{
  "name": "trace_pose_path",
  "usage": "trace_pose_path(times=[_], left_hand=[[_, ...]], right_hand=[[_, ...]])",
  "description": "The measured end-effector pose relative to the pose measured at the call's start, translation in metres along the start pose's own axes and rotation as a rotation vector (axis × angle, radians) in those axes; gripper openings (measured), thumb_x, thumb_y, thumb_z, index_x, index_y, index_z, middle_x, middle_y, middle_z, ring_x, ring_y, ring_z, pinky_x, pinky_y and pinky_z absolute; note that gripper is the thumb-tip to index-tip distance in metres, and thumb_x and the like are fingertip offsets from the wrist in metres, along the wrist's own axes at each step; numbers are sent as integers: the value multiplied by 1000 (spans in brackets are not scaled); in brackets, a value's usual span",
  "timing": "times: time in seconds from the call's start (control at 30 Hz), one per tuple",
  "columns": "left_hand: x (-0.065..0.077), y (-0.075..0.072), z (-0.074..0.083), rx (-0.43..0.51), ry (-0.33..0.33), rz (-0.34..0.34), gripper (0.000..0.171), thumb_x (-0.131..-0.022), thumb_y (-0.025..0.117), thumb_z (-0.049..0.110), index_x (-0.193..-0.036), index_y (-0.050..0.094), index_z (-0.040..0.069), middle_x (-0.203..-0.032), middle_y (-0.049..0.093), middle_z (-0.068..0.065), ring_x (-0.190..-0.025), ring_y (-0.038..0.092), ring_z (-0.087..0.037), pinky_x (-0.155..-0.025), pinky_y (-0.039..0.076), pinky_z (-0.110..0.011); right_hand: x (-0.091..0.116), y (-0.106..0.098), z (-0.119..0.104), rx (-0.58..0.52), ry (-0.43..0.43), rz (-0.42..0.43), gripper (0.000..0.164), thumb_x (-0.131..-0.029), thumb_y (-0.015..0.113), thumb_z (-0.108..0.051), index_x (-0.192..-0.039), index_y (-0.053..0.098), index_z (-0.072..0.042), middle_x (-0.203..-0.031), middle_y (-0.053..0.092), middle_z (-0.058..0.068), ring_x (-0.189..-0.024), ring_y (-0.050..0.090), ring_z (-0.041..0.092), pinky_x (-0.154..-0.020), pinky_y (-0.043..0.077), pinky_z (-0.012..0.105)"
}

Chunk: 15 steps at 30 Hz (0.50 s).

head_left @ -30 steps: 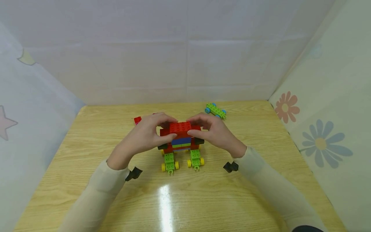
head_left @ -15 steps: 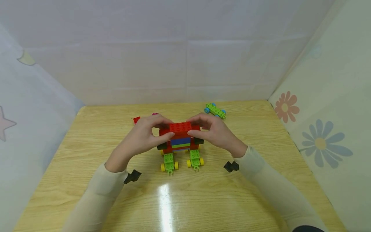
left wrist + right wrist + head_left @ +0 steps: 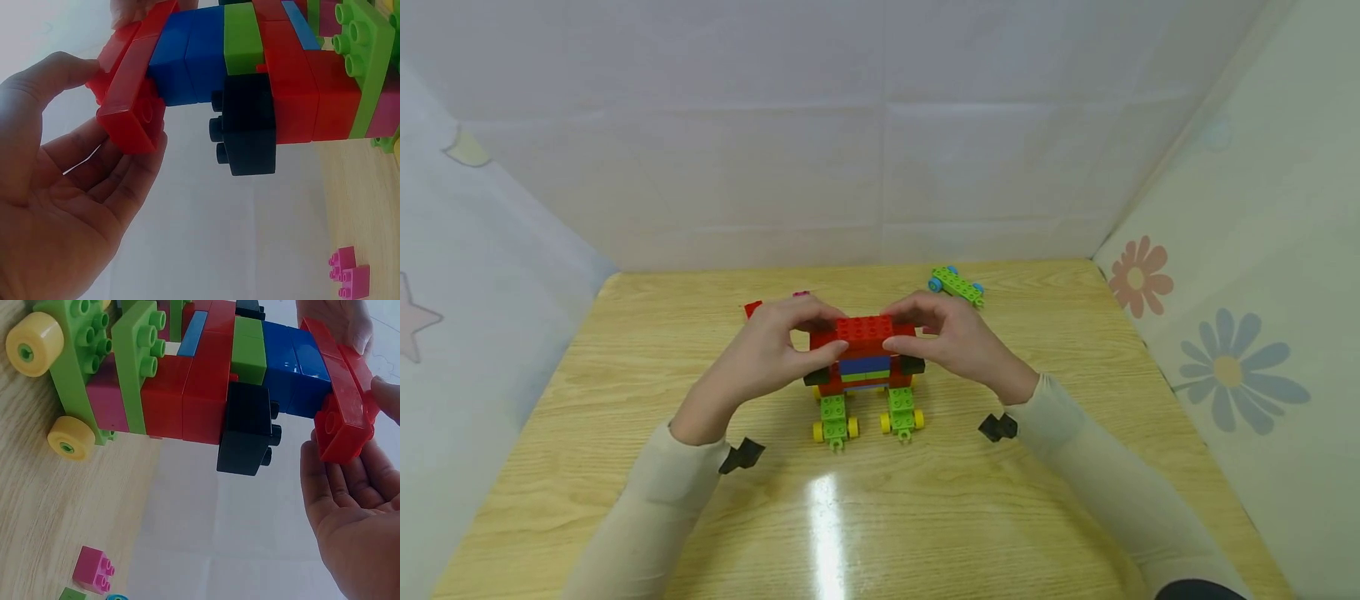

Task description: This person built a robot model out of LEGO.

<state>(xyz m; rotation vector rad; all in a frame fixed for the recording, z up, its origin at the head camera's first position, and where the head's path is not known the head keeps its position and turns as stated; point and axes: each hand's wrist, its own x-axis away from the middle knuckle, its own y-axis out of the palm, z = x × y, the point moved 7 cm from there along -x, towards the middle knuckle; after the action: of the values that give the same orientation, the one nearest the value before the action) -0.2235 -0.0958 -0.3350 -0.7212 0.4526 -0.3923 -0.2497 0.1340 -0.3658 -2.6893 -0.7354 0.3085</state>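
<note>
A toy brick model stands mid-table on two green wheeled bases (image 3: pixel 902 408) with yellow wheels. Its body stacks red bricks (image 3: pixel 164 403), a green layer and blue bricks (image 3: pixel 187 57), with black bricks (image 3: pixel 250 125) jutting out at the sides. Wide red bricks (image 3: pixel 128 119) lie across the blue ones, and a red brick (image 3: pixel 863 331) tops them in the middle. My left hand (image 3: pixel 767 354) pinches the red top at its left end, thumb in front, fingers behind. At the right end my right hand (image 3: pixel 958 346) grips it likewise. In the head view the fingertips behind the brick are hidden.
A green wheeled base (image 3: pixel 955 285) with blue wheels sits at the table's back right. Behind my left hand lie a red brick (image 3: pixel 752 308) and a pink brick (image 3: pixel 801 293). Cloth hangings (image 3: pixel 880 167) rise along the back and sides.
My left hand has shifted slightly left, its thumb nearer the brick's left end, and the pink brick behind it shows more. My right hand keeps its grip almost unmoved.
</note>
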Motion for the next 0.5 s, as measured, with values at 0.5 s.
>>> trace_pose_path(times=[0.5], left_hand=[[2, 0, 0, 7, 8, 3, 26, -101, 85, 22, -126, 81, 20, -113, 77, 9, -102, 74, -9, -98, 63, -40]], right_hand=[[-1, 1, 0, -4, -3, -3, 38, -101, 86, -19, -138, 76, -15, -136, 76, 5, -122, 76, 23, -103, 65, 45]])
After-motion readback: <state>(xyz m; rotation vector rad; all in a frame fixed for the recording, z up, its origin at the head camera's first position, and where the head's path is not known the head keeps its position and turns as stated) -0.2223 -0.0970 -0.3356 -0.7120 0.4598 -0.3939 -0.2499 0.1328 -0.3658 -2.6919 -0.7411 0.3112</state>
